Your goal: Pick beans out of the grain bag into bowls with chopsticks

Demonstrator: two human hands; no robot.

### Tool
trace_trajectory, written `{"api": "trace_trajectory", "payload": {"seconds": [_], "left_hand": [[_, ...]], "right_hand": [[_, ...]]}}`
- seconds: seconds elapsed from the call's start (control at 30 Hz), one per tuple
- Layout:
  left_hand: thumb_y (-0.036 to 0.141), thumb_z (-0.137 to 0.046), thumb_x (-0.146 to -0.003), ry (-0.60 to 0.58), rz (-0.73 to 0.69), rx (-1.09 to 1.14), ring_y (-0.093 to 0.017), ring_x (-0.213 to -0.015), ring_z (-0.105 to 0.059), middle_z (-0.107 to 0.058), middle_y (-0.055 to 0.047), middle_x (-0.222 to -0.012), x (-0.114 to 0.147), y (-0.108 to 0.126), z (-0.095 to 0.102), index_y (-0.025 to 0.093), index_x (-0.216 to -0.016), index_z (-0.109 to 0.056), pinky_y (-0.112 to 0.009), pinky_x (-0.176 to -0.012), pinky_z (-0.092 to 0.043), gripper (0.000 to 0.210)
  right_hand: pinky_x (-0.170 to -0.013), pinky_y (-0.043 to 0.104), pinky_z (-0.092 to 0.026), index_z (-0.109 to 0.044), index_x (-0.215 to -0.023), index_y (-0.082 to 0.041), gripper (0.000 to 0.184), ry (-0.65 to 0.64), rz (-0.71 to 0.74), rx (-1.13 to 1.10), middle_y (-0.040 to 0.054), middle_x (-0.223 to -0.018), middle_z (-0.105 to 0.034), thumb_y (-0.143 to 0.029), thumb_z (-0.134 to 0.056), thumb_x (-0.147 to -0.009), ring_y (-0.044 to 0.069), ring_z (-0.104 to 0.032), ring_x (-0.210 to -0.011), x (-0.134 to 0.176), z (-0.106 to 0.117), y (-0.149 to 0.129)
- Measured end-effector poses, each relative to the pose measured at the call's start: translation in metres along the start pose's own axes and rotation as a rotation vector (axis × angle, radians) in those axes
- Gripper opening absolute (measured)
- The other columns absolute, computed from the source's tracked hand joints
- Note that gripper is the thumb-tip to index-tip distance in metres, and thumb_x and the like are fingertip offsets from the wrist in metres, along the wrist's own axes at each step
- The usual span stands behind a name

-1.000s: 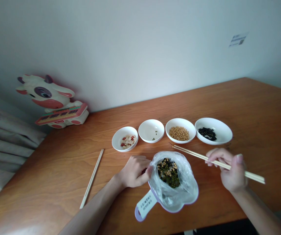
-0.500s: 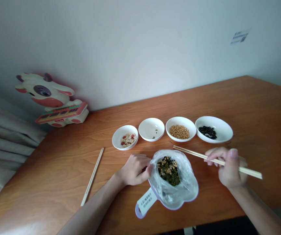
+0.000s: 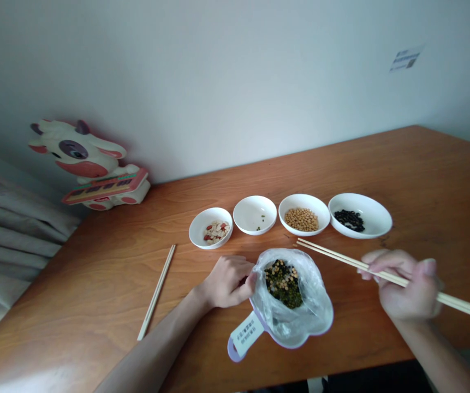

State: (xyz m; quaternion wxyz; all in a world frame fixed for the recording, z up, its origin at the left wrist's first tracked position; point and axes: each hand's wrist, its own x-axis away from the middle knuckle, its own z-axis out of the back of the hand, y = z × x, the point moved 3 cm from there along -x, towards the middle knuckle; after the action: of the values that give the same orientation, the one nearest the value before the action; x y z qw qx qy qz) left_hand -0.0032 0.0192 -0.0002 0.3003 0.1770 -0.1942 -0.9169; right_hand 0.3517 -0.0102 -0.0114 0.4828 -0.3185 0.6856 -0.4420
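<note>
My left hand (image 3: pixel 231 281) is closed on the left rim of a lavender, scalloped bowl (image 3: pixel 291 344) with a short labelled handle. A clear plastic bag (image 3: pixel 314 297) lines that bowl, and mixed green, yellow and dark beans (image 3: pixel 286 286) lie in it. A pair of chopsticks (image 3: pixel 333 255) is gripped in my right hand (image 3: pixel 406 284), to the right of the bowl. Their tips are close together over the table, just below the bowl of soybeans (image 3: pixel 301 219), and I make out nothing between them.
Behind stand white bowls: one with pale flakes and red pieces (image 3: pixel 216 232), one with a few green beans (image 3: pixel 245 215), another with black beans (image 3: pixel 349 220). More chopsticks (image 3: pixel 156 292) lie left. A cow toy keyboard (image 3: pixel 103 188) stands by the wall.
My right hand has moved right with the chopsticks, and their tips have shifted slightly right and up. My left hand stays at the bowl's rim. The view has shifted slightly.
</note>
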Motion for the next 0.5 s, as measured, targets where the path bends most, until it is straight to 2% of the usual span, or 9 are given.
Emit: {"api": "trace_trajectory", "payload": {"seconds": [0.17, 0.5], "left_hand": [[0.037, -0.032, -0.111, 0.013, 0.056, -0.002, -0.016, -0.063, -0.052, -0.062, -0.004, -0.069, 0.0, 0.001, 0.0, 0.019, -0.075, -0.052, -0.032, -0.065, -0.037, 0.045], [0.04, -0.033, -0.112, 0.056, 0.118, -0.032, -0.015, -0.063, -0.053, -0.061, -0.003, -0.068, -0.002, 0.002, 0.001, 0.018, -0.076, -0.055, -0.03, -0.063, -0.035, 0.047]], "right_hand": [[-0.056, 0.041, -0.045, -0.077, -0.063, -0.024, 0.07, -0.021, -0.039, -0.09, 0.0096, -0.059, -0.064, -0.067, -0.035, -0.099, 0.024, -0.06, -0.055, -0.004, 0.009, 0.0], [-0.057, 0.042, -0.039, -0.073, -0.061, -0.024, 0.07, -0.005, -0.108, -0.167, 0.0089, -0.053, -0.054, -0.061, -0.029, -0.101, 0.023, -0.057, -0.055, -0.014, 0.024, -0.001]]}}
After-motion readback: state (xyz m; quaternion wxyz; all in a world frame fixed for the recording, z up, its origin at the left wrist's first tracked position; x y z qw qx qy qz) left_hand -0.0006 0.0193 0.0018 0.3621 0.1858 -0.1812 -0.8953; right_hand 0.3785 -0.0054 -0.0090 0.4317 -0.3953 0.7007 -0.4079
